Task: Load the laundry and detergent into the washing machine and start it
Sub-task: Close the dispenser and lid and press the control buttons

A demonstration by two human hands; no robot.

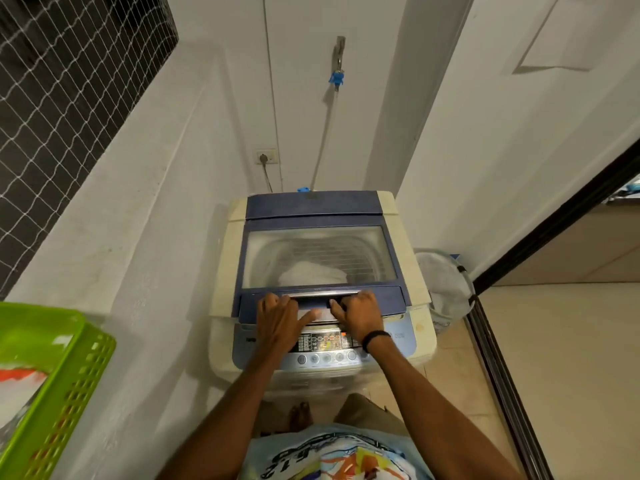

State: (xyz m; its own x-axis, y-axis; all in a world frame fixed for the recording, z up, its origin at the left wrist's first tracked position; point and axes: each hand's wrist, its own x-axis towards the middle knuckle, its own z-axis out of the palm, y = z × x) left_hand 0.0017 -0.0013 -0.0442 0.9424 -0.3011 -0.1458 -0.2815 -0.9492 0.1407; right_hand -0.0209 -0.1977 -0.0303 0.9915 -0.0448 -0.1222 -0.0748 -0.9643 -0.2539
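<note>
A top-loading washing machine [225,268] with a blue lid [315,206] stands against the wall in front of me. The lid lies flat, and through its clear window white laundry [313,273] shows in the drum. Both hands rest at the lid's front handle [322,293]. My left hand [278,318] lies over the handle's left end, fingers curled, thumb stretched toward the middle. My right hand [356,315] grips the handle's right end; a black band circles that wrist. The control panel [325,341] with its buttons sits just below my hands.
A green plastic basket [69,368] with something red and white inside sits on the ledge at left. A grey mesh laundry hamper [446,289] stands right of the machine. A wall tap with a blue fitting [336,77] feeds a hose. A sliding door track [498,375] runs along the right.
</note>
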